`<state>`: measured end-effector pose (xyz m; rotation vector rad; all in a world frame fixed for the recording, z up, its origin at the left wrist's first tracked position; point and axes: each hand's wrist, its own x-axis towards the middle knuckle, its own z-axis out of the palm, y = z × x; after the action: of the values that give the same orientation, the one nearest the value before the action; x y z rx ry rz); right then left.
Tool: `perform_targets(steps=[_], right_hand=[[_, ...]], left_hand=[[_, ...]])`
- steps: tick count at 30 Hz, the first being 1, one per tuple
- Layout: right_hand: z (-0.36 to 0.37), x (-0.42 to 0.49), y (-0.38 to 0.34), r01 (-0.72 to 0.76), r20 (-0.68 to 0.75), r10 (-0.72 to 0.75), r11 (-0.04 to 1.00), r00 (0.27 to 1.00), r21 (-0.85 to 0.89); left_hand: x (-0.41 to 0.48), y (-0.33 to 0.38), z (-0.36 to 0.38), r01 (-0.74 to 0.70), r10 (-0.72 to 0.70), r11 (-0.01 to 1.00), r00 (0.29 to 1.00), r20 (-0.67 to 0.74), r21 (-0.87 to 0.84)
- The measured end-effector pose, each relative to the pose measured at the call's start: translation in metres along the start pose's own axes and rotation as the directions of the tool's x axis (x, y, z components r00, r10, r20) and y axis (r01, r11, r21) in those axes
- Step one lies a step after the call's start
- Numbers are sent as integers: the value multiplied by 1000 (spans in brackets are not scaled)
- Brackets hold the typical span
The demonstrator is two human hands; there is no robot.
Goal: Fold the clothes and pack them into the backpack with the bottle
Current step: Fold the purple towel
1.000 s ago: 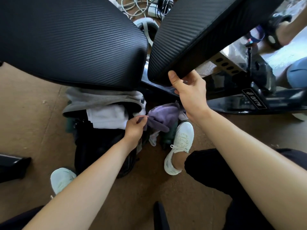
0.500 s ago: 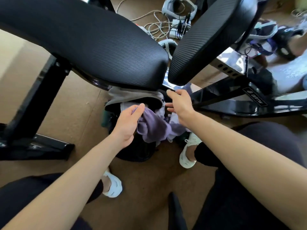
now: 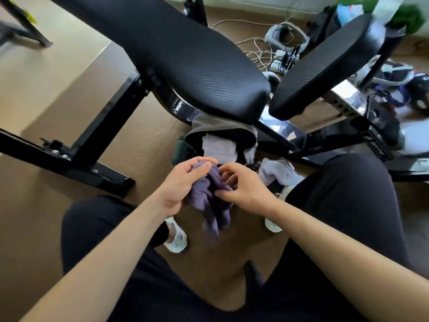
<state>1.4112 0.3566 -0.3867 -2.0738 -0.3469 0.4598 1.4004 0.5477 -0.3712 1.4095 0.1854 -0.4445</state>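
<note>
A crumpled purple garment (image 3: 212,205) hangs between my hands above the floor. My left hand (image 3: 183,184) grips its upper left part, and my right hand (image 3: 243,187) pinches its right side. Behind them the black backpack (image 3: 222,135) stands open under the bench, with a folded white cloth (image 3: 219,148) inside and a grey garment (image 3: 209,123) draped over its top. A white garment (image 3: 277,171) lies on the floor to the right. A dark green shape (image 3: 178,152), possibly the bottle, sits at the backpack's left side.
A black weight bench with a padded seat (image 3: 185,61) and backrest (image 3: 325,66) looms over the backpack; its steel frame (image 3: 76,159) runs left along the floor. Cables and chargers (image 3: 278,56) lie beyond. My knees and white shoes (image 3: 176,238) flank the brown floor.
My right hand let go of the bench pad and came down onto the purple garment. Both hands lifted the garment out of the backpack toward me.
</note>
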Motion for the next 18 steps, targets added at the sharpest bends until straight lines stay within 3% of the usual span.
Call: perform_targets(steps=[4, 8, 10, 12, 16, 18], right_hand=[[12, 12, 21, -36, -47, 35, 999, 998, -11], [3, 27, 35, -143, -51, 155, 974, 987, 176], [-2, 33, 37, -182, -58, 204, 945, 977, 270], [-6, 40, 42, -215, -31, 238, 920, 971, 326], [-13, 50, 43, -225, -44, 275, 860, 960, 459], [-17, 54, 45, -195, -66, 240, 898, 969, 395]], left_hand=[[-14, -26, -22, 18, -17, 1000, 999, 40, -22], [-12, -40, -46, 10, -9, 970, 1000, -4, 244], [-8, -47, -54, 16, 6, 894, 999, -49, 448], [-4, -55, -59, 40, 25, 845, 993, -113, 534], [3, -60, -61, 40, 77, 877, 972, -222, 478], [7, -59, -58, 3, 94, 930, 964, -248, 368]])
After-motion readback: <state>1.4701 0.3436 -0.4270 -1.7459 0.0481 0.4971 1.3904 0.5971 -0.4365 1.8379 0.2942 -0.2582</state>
